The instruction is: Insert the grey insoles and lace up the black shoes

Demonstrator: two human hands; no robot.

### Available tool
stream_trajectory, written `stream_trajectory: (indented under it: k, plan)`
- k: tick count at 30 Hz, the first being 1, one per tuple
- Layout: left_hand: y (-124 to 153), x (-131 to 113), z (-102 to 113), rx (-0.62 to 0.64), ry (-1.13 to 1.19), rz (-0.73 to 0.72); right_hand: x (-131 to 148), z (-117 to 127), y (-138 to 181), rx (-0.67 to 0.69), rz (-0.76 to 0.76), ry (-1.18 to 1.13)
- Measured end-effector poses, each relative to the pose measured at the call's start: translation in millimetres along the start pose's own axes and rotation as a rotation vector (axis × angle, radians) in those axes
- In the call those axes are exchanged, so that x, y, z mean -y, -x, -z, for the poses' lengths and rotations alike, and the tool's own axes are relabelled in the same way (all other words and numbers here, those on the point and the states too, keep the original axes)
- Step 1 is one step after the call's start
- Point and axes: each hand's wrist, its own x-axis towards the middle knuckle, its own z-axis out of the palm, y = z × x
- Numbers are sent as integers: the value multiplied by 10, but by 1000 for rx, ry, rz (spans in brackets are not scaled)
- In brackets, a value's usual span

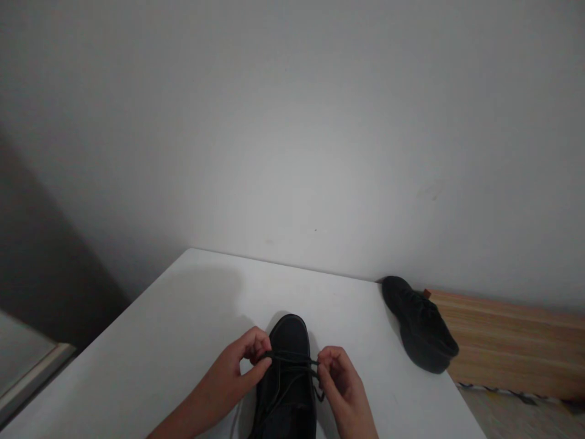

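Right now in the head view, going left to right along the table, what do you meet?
Left hand pinching a lace → black shoe between the hands → right hand on the other lace → second black shoe at the table's right edge → wooden board.

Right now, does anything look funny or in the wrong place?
Yes, one thing: the second black shoe sits far from its partner, at the table's right edge, partly hanging over it. The near shoe sits straight between the left hand and right hand, which pinch its lace.
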Motion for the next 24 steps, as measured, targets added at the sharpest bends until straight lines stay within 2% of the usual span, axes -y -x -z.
stream_trajectory:
  k: [6,10,16,20,24]
  plan:
    - [18,29,2,89,-63,80,-83,56,24,112,-66,-36]
    - [23,51,19,55,-15,49,2,26,32,28,-64,-77]
    - [25,96,124,31,288,37,268,-21,44,-66,-56,-145]
    - [53,86,147,15,452,69,260,14,37,-93,-75,-121]
    - [61,76,154,-53,442,118,212,81,25,-135,-30,-65]
